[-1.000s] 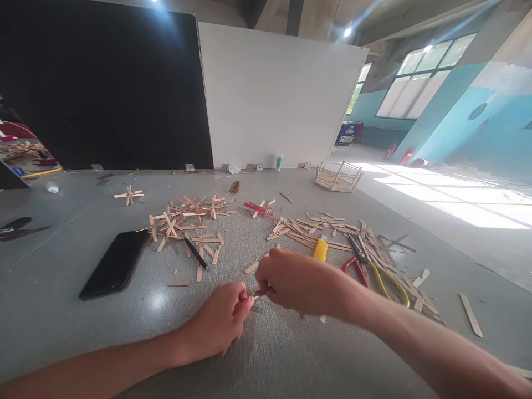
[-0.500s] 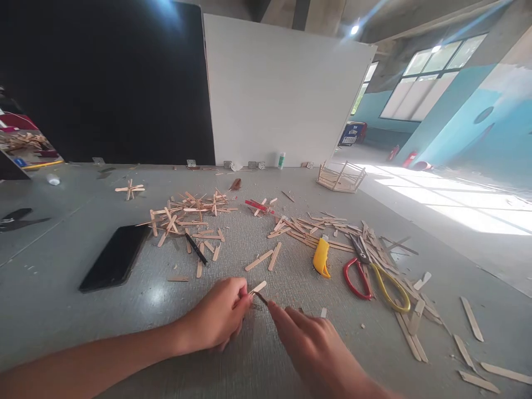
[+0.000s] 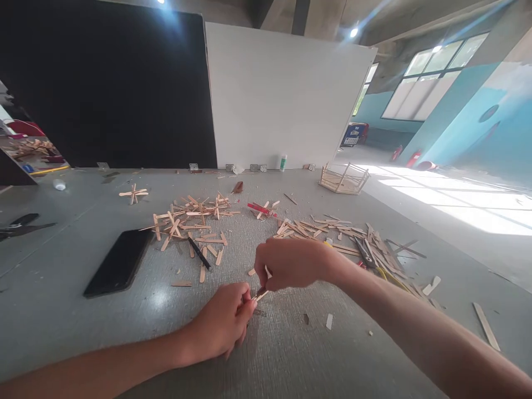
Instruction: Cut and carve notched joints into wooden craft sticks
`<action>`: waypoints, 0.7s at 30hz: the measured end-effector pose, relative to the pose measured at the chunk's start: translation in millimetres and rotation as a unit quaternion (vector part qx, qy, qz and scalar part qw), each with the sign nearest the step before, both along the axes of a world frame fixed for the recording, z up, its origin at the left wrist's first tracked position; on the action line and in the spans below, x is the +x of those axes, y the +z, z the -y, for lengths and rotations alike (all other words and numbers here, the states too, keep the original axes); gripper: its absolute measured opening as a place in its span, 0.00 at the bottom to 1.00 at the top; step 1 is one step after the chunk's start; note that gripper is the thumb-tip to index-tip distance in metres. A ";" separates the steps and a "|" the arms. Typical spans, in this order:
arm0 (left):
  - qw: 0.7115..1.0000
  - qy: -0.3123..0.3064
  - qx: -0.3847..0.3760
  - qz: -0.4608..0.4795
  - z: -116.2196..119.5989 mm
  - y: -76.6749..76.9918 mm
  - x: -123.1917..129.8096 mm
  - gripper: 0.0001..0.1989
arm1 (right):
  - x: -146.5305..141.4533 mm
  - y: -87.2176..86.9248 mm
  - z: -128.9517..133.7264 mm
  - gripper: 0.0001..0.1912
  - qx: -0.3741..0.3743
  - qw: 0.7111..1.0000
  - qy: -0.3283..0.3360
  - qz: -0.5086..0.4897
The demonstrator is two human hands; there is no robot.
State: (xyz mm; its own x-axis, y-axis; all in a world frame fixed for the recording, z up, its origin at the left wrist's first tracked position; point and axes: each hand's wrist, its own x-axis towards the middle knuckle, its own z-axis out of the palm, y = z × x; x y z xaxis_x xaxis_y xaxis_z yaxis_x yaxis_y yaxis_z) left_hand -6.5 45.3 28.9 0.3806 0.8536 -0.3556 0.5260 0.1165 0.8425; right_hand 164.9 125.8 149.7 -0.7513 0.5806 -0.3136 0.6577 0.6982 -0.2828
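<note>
My left hand (image 3: 226,318) is closed, pinching a pale wooden craft stick (image 3: 261,296) whose free end points up and to the right. Over that stick bends my right hand (image 3: 286,265), its fingers pinched on a thin dark piece (image 3: 261,291) that meets the stick near my left fingertips. Most of this piece is hidden by my fingers, and whether it is a blade I cannot tell. Just behind the right hand, the tip of another craft stick (image 3: 251,272) shows. The yellow utility knife (image 3: 328,242) is mostly covered by my right forearm.
Loose craft sticks lie in a left pile (image 3: 199,209) and a right pile (image 3: 307,227). A black phone (image 3: 118,263), a black pen (image 3: 199,254) and scissors (image 3: 364,254) rest around them. Farther back stand a stick frame (image 3: 344,180), a small bottle (image 3: 283,162) and upright panels (image 3: 286,94).
My right hand has swung up and over from the lower right to above the craft stick, its forearm now covering the knife and much of the scissors. The left hand stays nearly in place.
</note>
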 end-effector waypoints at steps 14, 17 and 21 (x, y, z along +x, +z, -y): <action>1.000 0.015 -0.006 0.015 1.0 3.5 1.7 0.12 | 39.8 -115.0 111.5 0.16 0.082 0.939 -0.234 -0.238; 1.000 0.010 -0.003 0.012 0.2 3.2 2.5 0.12 | 40.9 -106.2 103.9 0.15 0.115 0.953 -0.196 -0.199; 1.000 0.005 0.017 0.011 0.9 4.0 1.9 0.12 | 32.7 -51.7 71.0 0.14 0.118 0.988 -0.074 -0.062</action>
